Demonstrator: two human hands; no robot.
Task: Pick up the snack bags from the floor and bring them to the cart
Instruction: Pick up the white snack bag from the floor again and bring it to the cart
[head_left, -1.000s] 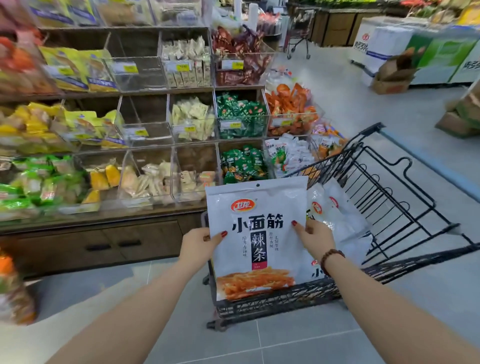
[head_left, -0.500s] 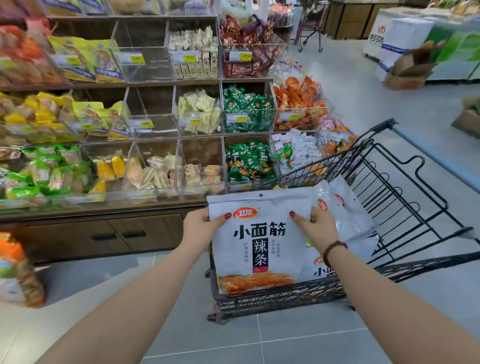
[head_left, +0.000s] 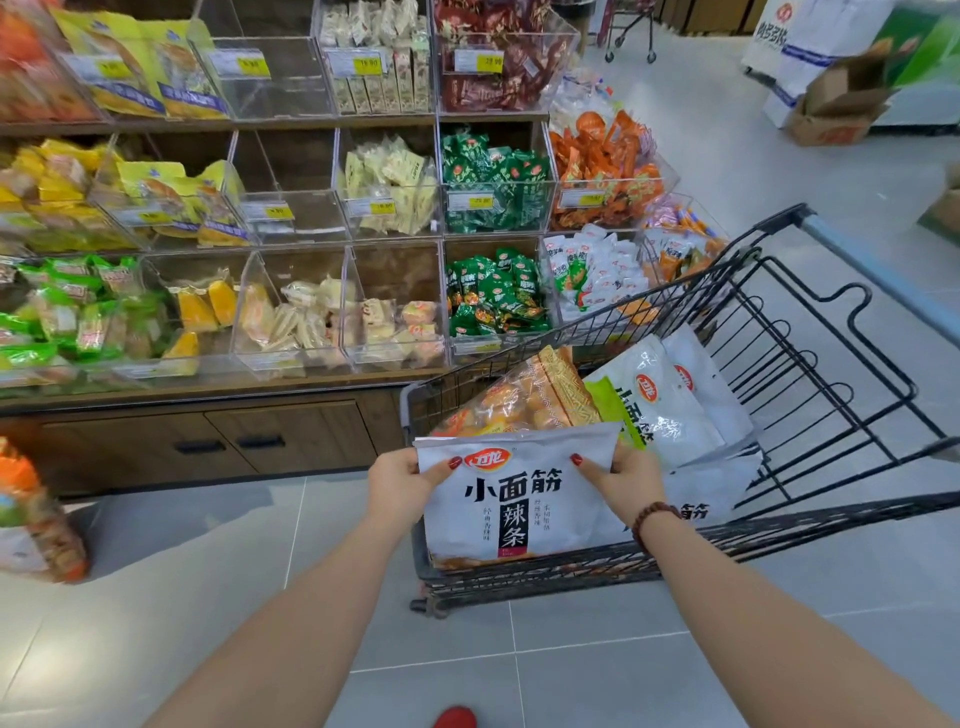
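Observation:
A white snack bag (head_left: 514, 499) with black lettering stands upright inside the near end of the black wire cart (head_left: 810, 530). My left hand (head_left: 400, 483) pinches its top left corner and my right hand (head_left: 628, 480) pinches its top right corner. Behind it in the cart lie an orange snack bag (head_left: 524, 400) and two more white bags (head_left: 670, 400). Another orange snack bag (head_left: 36, 519) lies on the floor at the far left.
Shelves of clear bins (head_left: 291, 208) full of packaged snacks rise behind the cart, over wooden cabinets (head_left: 208, 441). Cardboard boxes (head_left: 836, 109) sit on the grey tiled floor at the far right. A red shoe tip (head_left: 456, 718) shows at the bottom edge.
Both hands have lowered the white bag deeper into the cart, so the orange bag behind it now shows. The view has tilted down and closer.

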